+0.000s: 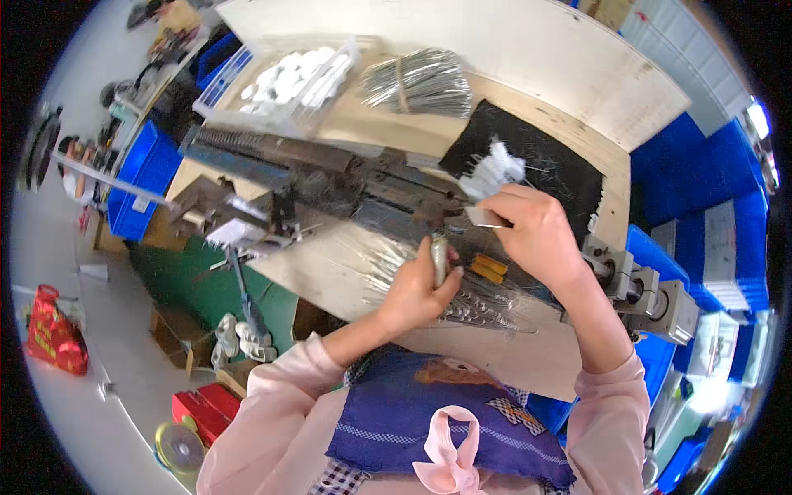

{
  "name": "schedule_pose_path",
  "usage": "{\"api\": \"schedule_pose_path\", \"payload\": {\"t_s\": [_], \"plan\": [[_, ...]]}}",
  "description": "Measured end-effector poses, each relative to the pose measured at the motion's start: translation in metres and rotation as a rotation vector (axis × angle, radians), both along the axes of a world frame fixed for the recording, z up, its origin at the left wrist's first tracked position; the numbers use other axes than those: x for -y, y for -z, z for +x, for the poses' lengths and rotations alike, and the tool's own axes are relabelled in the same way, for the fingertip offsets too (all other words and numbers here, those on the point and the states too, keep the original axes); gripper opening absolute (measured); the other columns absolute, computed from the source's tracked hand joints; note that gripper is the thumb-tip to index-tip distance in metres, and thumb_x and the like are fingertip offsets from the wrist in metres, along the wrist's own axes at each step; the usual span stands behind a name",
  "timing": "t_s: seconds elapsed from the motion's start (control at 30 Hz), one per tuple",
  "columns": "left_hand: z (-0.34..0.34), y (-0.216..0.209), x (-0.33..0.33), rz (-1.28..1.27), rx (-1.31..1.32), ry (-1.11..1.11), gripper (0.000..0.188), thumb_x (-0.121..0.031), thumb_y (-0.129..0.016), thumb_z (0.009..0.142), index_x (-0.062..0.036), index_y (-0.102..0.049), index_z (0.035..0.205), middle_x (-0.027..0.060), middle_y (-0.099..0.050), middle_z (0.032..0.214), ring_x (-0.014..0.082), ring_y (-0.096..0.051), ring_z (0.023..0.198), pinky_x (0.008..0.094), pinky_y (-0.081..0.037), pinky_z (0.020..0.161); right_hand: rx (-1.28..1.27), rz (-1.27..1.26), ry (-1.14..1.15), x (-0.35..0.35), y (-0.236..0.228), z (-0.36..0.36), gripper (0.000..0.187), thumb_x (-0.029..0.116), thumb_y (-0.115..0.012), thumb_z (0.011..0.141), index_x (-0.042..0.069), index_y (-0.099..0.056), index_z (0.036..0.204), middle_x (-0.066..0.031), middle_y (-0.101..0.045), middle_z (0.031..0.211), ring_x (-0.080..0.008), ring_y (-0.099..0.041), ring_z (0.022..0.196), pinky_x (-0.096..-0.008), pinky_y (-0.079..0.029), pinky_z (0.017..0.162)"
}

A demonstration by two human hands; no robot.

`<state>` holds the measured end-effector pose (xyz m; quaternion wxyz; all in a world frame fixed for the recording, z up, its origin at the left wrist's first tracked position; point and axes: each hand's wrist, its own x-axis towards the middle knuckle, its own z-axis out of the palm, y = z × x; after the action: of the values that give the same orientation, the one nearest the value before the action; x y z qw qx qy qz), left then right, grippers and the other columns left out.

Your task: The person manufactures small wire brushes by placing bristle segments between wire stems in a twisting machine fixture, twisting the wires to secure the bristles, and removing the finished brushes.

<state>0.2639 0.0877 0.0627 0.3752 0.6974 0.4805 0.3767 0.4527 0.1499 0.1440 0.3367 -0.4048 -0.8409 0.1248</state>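
Observation:
My left hand (pixel 417 289) is closed around a pale, rounded handle (pixel 440 257) at the front of a long metal bench machine (pixel 363 177). The fingers of my right hand (pixel 540 235) are closed on a flat metal plate or lever (pixel 487 217) at the machine's right end; its exact kind is unclear. A bundle of bent wire pieces (pixel 487 309) lies on the table under and right of my left hand. Near it sits a small yellow block (pixel 489 268). White fluffy material (pixel 495 169) rests on a black cloth (pixel 577 169) just beyond my right hand.
A clear plastic bin (pixel 285 115) of white pieces stands at the back, beside a banded bundle of metal wires (pixel 419 81). Metal cylinders on a bracket (pixel 639 289) sit at the right edge. Blue bins (pixel 144 177) and a metal fixture (pixel 219 206) are to the left.

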Motion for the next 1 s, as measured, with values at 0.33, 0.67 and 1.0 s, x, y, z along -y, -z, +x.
{"api": "schedule_pose_path", "payload": {"t_s": [0.33, 0.67, 1.0], "plan": [[-0.154, -0.002, -0.002, -0.557, 0.674, -0.607, 0.035, -0.031, -0.052, 0.097, 0.0023, -0.064, 0.098, 0.0011, -0.051, 0.057, 0.006, -0.035, 0.037, 0.0226, -0.023, 0.036, 0.261, -0.243, 0.342, 0.056, 0.076, 0.016, 0.027, 0.003, -0.066, 0.076, 0.005, -0.049, 0.097, -0.0152, -0.053, 0.091, -0.0389, -0.059, 0.083, -0.0451, -0.05, 0.067], [-0.068, -0.003, 0.02, -0.142, 0.858, -0.57, 0.024, -0.024, -0.044, 0.102, -0.006, -0.051, 0.087, -0.0069, -0.04, 0.059, 0.0013, -0.03, 0.044, 0.0194, -0.021, 0.038, 0.198, -0.385, 0.186, 0.104, 0.007, 0.047, 0.013, 0.002, -0.062, 0.078, 0.001, -0.052, 0.086, -0.0158, -0.055, 0.079, -0.0356, -0.058, 0.077, -0.0406, -0.045, 0.065], [0.081, -0.035, -0.029, -0.975, 0.813, 0.449, 0.025, -0.026, -0.048, 0.1, -0.0052, -0.053, 0.087, -0.0059, -0.034, 0.057, 0.0044, -0.028, 0.046, 0.0223, -0.02, 0.04, 0.177, -0.54, 0.237, 0.131, -0.049, 0.082, 0.011, 0.006, -0.065, 0.082, -0.002, -0.058, 0.085, -0.0126, -0.059, 0.072, -0.0185, -0.059, 0.062, -0.0298, -0.046, 0.059]]}}
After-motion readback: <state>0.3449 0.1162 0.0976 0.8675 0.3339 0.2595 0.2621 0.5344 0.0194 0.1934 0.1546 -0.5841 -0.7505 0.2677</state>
